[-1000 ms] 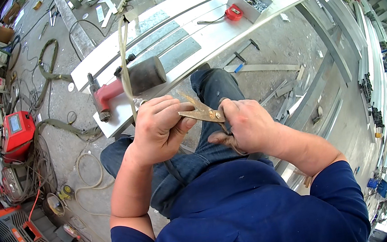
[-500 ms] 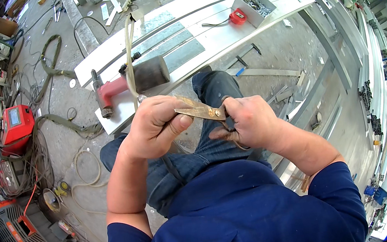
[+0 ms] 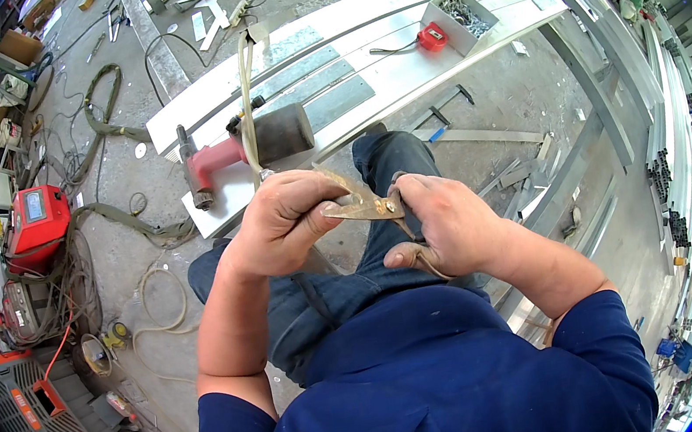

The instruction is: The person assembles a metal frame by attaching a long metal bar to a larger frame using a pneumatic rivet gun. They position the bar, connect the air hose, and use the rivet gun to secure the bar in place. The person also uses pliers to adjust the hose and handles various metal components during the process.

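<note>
My right hand [image 3: 453,223] is wrapped round the handles of a worn pair of scissors [image 3: 373,205], with its thumb low on one handle. Their blades are parted and point left at my left hand [image 3: 284,225]. That hand is closed in a pinch at the blade tips; whatever lies between its fingers is hidden. Just beyond it, a red rivet gun [image 3: 219,159] with a dark cylinder lies on a white panel [image 3: 389,15]. A pale hose [image 3: 249,115] runs down over the tool to behind my left hand.
On the panel stand an open box of small metal parts [image 3: 460,21] and a red tape measure [image 3: 432,38]. To the left are a red machine [image 3: 38,224], tangled cables and an angle grinder [image 3: 103,345]. Metal profiles [image 3: 590,93] lie on the right; a clamp [image 3: 442,110] lies beyond my knees.
The scissors' blades have spread wider, and my right thumb has dropped with the lower handle. My left hand still pinches near the tips. The whole view has shifted slightly.
</note>
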{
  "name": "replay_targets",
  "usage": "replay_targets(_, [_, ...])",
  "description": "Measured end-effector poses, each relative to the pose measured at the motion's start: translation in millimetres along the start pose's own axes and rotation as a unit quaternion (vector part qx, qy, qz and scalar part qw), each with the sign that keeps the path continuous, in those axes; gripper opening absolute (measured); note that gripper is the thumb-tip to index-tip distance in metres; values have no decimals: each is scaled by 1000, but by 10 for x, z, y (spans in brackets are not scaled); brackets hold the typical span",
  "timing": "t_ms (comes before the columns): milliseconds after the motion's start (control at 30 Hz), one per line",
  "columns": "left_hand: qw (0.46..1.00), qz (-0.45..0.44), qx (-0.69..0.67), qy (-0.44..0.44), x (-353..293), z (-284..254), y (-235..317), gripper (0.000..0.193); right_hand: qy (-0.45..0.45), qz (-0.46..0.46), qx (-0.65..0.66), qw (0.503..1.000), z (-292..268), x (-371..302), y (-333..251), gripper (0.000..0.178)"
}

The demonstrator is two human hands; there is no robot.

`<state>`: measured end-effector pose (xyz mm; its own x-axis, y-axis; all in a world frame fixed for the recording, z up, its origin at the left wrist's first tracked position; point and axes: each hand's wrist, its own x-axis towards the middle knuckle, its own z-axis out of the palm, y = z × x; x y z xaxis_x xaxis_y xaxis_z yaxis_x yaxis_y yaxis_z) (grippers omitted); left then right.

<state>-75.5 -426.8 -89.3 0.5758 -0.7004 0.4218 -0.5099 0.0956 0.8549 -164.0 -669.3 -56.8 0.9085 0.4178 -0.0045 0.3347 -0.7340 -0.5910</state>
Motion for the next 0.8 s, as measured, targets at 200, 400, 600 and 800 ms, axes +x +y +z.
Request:
replay_targets(200, [999,25,-18,-9,16,-11,-4,22,15,6,-35,999,44,0,-70,79])
replay_targets(400, [999,26,-38,7,5,1,-27,20,46,19,-81,996,91,19,-63,75])
replay_targets(600, [996,3,-92,6,5,14,-23,20,58,-4,-104,993,82,26,-13,71])
replay_targets(800, [992,14,-127,-7,-6,-2,-72,24,56,-32,-119,991,62,38,63,68])
